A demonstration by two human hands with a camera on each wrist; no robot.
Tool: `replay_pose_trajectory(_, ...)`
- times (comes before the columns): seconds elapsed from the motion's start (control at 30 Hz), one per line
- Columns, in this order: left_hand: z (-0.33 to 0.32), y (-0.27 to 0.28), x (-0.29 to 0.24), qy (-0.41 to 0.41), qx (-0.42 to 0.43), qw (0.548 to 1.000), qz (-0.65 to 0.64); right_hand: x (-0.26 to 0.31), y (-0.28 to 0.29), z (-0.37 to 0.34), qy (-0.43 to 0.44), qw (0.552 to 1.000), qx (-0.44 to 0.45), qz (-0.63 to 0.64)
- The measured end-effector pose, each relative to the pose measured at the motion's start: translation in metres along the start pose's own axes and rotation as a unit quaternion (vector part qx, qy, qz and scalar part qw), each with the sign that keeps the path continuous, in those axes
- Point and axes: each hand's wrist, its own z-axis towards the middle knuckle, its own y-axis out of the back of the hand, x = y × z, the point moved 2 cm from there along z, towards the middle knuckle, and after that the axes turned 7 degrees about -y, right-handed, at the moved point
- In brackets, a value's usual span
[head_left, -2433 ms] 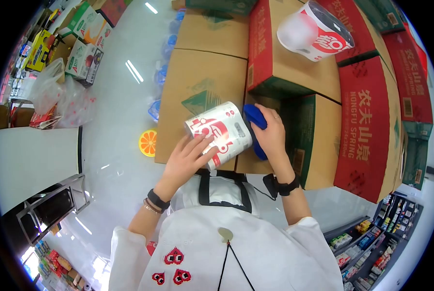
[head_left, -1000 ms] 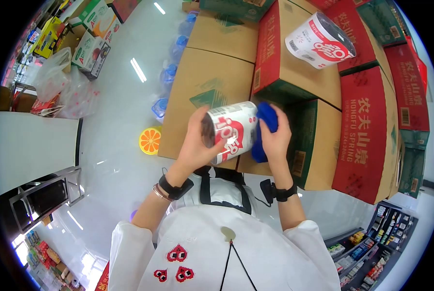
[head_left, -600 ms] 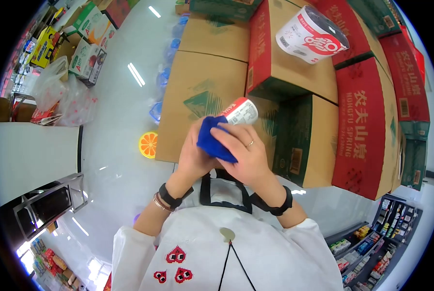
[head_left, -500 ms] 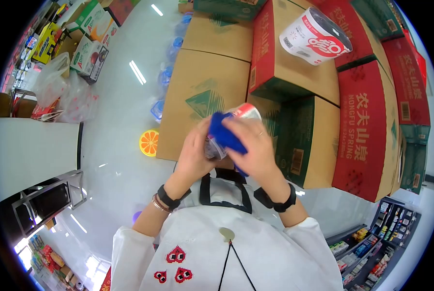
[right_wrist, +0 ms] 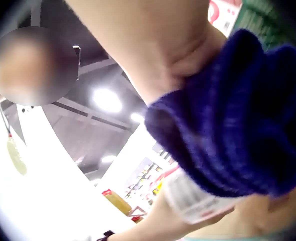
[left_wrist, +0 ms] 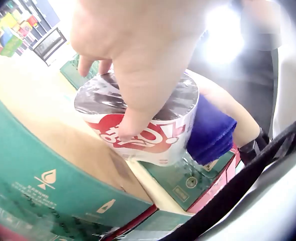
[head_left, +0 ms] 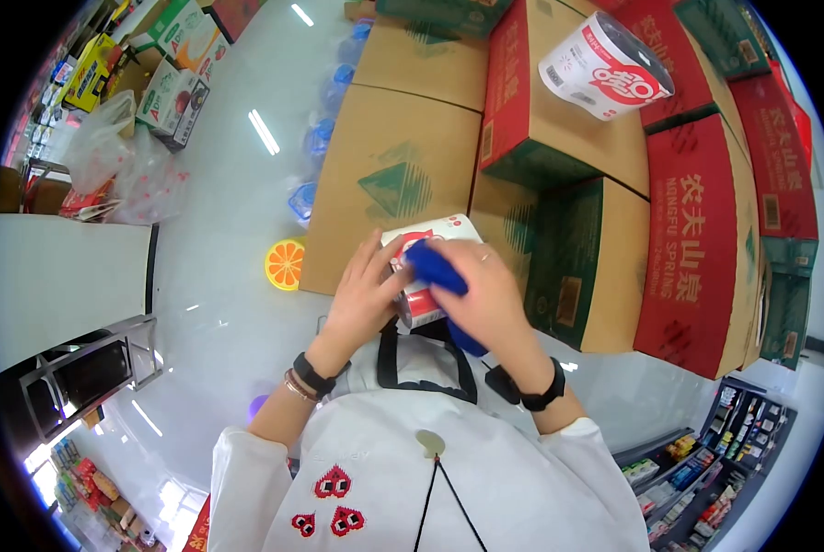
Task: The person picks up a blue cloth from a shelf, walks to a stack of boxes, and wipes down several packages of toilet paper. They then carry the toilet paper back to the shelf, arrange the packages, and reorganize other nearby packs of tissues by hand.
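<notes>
A white-and-red instant noodle tub [head_left: 458, 226] is held tilted in front of the person's body, over the near edge of the boxes. My left hand [head_left: 361, 290] grips it from the left; in the left wrist view the thumb lies on the printed side of the tub [left_wrist: 158, 145] and the other fingers reach across its shiny wrapped top. With my right hand [head_left: 490, 285] I hold a bunched blue cloth [head_left: 437, 267] against the tub's side. Folds of the cloth [right_wrist: 228, 120] fill much of the right wrist view and hide the right fingers.
A similar tub [head_left: 605, 69] stands on a higher red carton [head_left: 559, 120]. Brown cartons [head_left: 403, 138] lie under the hands, a green-sided carton [head_left: 614, 258] to the right. Blue-capped bottles [head_left: 318, 138] line the left side; an orange-slice sticker [head_left: 285, 264] is on the floor.
The left hand went from lying on the tub to gripping it. The right hand brought the cloth leftward from the tub's right end onto its side. The tub has been lifted and turned.
</notes>
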Motion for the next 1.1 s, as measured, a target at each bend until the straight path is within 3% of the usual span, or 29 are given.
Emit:
replay_pose_trajectory(0.13,0.001,-0.003,-0.003,-0.076,0.000,0.997,0.006,-0.063,0.009,0.015,-0.107,0.991,-0.053,-0.060)
replay_pose_trajectory(0.2,0.007,0.006,-0.002,-0.076,0.014,0.997,0.006,-0.073,0.028,0.020,-0.148,0.981,-0.070,-0.101)
replay_pose_trajectory(0.27,0.010,0.012,0.009,0.052,-0.062,0.984,-0.160,-0.071,0.047,0.017,-0.095,0.976,-0.188,-0.053)
replay_pose_trajectory(0.33,-0.006,0.011,0.030,0.075,-0.075,0.967,-0.233,-0.056,0.062,0.011,-0.077,0.956,-0.275,0.066)
replay_pose_trajectory(0.4,-0.013,0.021,0.033,0.139,-0.096,0.896,-0.411,-0.025,0.068,0.001,-0.088,0.940,-0.296,0.145)
replay_pose_trajectory(0.47,-0.015,0.025,0.033,0.133,-0.081,0.891,-0.426,0.005,0.067,-0.006,-0.010,0.943,-0.255,0.211)
replay_pose_trajectory(0.53,-0.016,0.032,0.025,0.153,-0.049,0.887,-0.433,0.033,0.064,-0.004,0.106,0.972,-0.171,0.123)
replay_pose_trajectory(0.6,-0.030,0.027,0.032,0.210,-0.059,0.854,-0.472,0.036,0.047,-0.004,0.117,0.960,-0.179,0.178)
replay_pose_trajectory(0.67,-0.053,0.026,0.034,0.307,-0.041,0.808,-0.501,0.026,0.045,0.000,0.098,0.961,-0.173,0.191)
replay_pose_trajectory(0.7,-0.063,0.029,0.032,0.306,-0.037,0.809,-0.501,0.012,0.039,0.004,0.040,0.969,-0.148,0.195)
replay_pose_trajectory(0.77,-0.073,0.037,0.029,0.317,-0.084,0.715,-0.618,-0.022,0.027,0.010,-0.054,0.973,-0.113,0.194)
replay_pose_trajectory(0.8,-0.075,0.041,0.028,0.317,-0.083,0.717,-0.616,-0.046,0.014,0.012,-0.059,0.978,-0.116,0.160)
replay_pose_trajectory(0.87,-0.071,0.052,0.030,0.234,-0.122,0.693,-0.671,-0.083,-0.011,0.004,-0.046,0.992,-0.032,-0.116)
replay_pose_trajectory(0.9,-0.079,0.054,0.045,0.208,-0.138,0.747,-0.616,-0.090,-0.016,0.002,-0.046,0.992,-0.036,-0.113)
replay_pose_trajectory(0.93,-0.050,0.073,0.036,0.182,-0.112,0.706,-0.676,-0.095,-0.017,-0.002,-0.037,0.991,-0.081,-0.104)
replay_pose_trajectory(0.97,-0.052,0.078,0.055,0.211,-0.161,0.800,-0.538,-0.098,-0.019,-0.004,-0.028,0.987,-0.124,-0.093)
replay_pose_trajectory(1.0,-0.052,0.084,0.078,0.289,-0.151,0.834,-0.445,-0.103,-0.022,-0.003,-0.029,0.988,-0.124,-0.090)
replay_pose_trajectory(1.03,0.002,0.115,0.043,0.304,-0.148,0.888,-0.312,-0.107,-0.023,-0.001,-0.028,0.980,-0.176,-0.086)
replay_pose_trajectory(1.07,0.040,0.128,0.040,0.147,-0.162,0.961,-0.167,-0.112,-0.023,0.002,-0.028,0.969,-0.229,-0.083)
replay_pose_trajectory(1.1,0.072,0.134,0.022,0.094,-0.217,0.960,-0.153,-0.125,-0.033,0.005,-0.038,0.972,-0.212,-0.091)
